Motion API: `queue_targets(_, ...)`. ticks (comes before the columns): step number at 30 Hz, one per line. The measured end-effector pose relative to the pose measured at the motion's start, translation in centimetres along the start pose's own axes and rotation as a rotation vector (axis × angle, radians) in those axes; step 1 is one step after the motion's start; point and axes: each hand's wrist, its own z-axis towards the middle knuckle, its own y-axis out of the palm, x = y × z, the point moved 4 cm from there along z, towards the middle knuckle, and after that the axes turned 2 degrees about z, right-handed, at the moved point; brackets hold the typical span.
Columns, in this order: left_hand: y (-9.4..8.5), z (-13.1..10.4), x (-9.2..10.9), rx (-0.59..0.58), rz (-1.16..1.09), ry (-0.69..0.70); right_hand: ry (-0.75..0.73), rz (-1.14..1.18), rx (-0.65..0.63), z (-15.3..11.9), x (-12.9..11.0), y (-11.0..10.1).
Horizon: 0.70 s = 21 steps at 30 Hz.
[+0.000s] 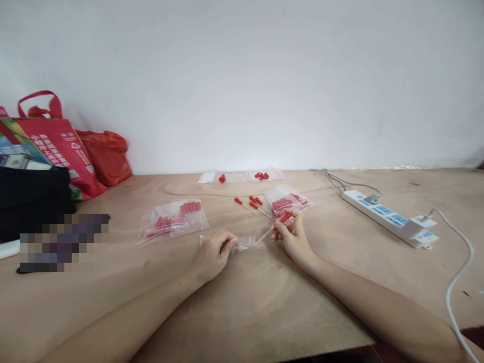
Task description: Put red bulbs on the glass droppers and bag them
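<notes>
My left hand (215,252) pinches the edge of a small clear plastic bag (246,241) lying on the wooden table. In the fingers of my right hand (293,237) is a dropper with a red bulb (285,217); its thin clear tube points down and left, with the tip at the bag's right end. Just beyond my right hand, several loose red-bulbed droppers (254,205) lie beside a clear bag filled with more droppers (291,200). Left of my left hand rest other clear bags of red-bulbed droppers (174,220).
By the wall lie clear bags with loose red bulbs (261,176) and clear tubes (237,177). A white power strip (389,218) with plugs and cables stands on the right. Red bags (108,156) and a black cloth (34,201) occupy the left side.
</notes>
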Motion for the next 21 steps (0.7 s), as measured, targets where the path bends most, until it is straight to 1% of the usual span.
queue_targets(3, -0.1, -0.1, -0.4, 0.055, 0.028, -0.046, 0.002, -0.014, -0.008, -0.1, 0.1, 0.1)
queue_targets(4, -0.1, -0.1, -0.4, 0.057, 0.035, -0.047, 0.003, -0.021, -0.010, -0.1, 0.1, 0.1)
queue_targets(9, 0.1, 0.2, 0.2, -0.071, 0.046, 0.089, 0.033, -0.086, 0.004, 0.2, -0.1, -0.2)
queue_targets(11, -0.2, 0.5, 0.3, -0.053, 0.072, 0.093, 0.063, -0.105, 0.011, 0.4, -0.2, -0.3)
queue_targets(13, -0.4, 0.8, 0.3, -0.005, 0.102, 0.089, 0.086, -0.113, 0.012, 0.6, -0.1, -0.4)
queue_targets(15, -0.1, 0.9, 0.5, 0.012, 0.125, 0.096, 0.096, -0.119, 0.009, 0.7, 0.0, -0.3)
queue_targets(17, 0.5, 0.9, 0.8, -0.028, 0.148, 0.081, 0.096, -0.122, -0.003, 0.7, 0.2, 0.0)
queue_targets(21, 1.9, 0.6, 1.1, -0.158, 0.213, 0.041, 0.090, -0.124, -0.028, 0.6, 0.4, 0.4)
